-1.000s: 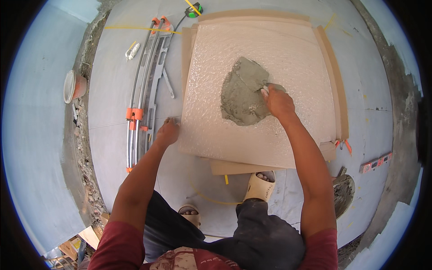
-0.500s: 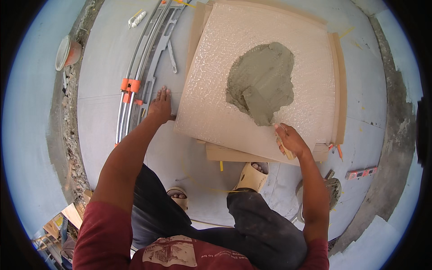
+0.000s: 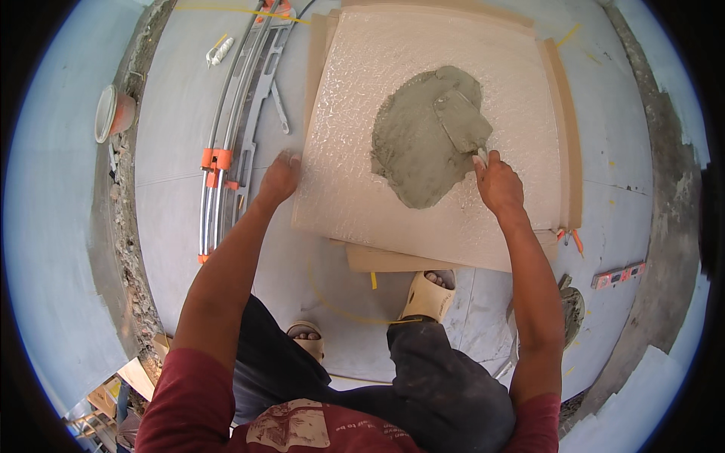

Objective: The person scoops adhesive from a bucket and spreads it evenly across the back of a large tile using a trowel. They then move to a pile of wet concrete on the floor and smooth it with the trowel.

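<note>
A large beige tile (image 3: 362, 189) lies face down on the floor, stacked on other tiles. A patch of grey mortar (image 3: 419, 143) covers its middle right. My right hand (image 3: 498, 185) grips a trowel (image 3: 461, 121) whose blade lies in the mortar. My left hand (image 3: 278, 180) rests on the tile's left edge, fingers curled over it. My two feet in sandals (image 3: 427, 298) stand just below the tile stack.
A long metal tile cutter with orange parts (image 3: 226, 151) lies to the left of the tile. A small bucket (image 3: 113, 113) sits at far left by rubble. A spirit level (image 3: 619, 275) and a mortar-smeared pan (image 3: 570, 313) lie at right.
My right hand moved from the tile's lower right edge back up into the mortar, with the trowel blade now on the patch. The left hand stayed on the tile's left edge.
</note>
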### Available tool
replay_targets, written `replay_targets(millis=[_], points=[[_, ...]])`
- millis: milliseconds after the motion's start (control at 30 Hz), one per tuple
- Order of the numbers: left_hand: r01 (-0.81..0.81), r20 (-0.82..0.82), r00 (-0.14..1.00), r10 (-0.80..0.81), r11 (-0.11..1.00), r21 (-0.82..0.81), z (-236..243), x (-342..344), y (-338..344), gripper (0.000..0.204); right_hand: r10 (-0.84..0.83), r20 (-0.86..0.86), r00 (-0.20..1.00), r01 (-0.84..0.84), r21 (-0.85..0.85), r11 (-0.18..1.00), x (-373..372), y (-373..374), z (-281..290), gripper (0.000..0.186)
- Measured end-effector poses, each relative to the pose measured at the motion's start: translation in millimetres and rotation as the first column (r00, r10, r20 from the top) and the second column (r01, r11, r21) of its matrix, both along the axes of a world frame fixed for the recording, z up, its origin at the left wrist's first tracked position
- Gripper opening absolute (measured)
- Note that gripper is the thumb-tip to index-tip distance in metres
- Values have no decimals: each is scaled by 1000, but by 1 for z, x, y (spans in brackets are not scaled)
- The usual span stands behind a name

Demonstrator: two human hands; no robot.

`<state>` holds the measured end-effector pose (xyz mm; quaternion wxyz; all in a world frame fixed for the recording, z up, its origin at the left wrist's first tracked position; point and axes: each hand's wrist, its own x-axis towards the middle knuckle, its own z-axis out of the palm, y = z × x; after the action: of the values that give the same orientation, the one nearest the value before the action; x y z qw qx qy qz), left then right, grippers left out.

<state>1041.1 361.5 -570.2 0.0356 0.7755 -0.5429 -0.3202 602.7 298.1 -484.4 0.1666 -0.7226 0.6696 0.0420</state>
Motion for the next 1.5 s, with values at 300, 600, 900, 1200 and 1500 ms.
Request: replay_targets(millis=[300, 600, 900, 1200, 1500], points=[[-222, 236, 924, 300, 926, -307, -36, -70, 1, 60, 329, 165, 930, -357, 184, 916, 27, 69, 1, 37], [-228, 217, 927, 306, 920, -320, -34, -77, -1, 59, -72, 13, 997, 72, 6, 997, -19, -87, -25, 39], [-217, 237, 921, 310, 912, -348, -27, -74, 1, 56, -516, 386, 765, 430, 290, 855, -67, -155, -17, 59], [-210, 235, 920, 313, 902, -378, -27, -75, 3, 56, -626, 387, 677, 595, 214, 775, -75, -146, -39, 62], [-259, 208, 915, 345, 899, -353, -23, -74, 2, 57, -699, 420, 579, 595, 369, 714, -64, -74, -23, 54]])
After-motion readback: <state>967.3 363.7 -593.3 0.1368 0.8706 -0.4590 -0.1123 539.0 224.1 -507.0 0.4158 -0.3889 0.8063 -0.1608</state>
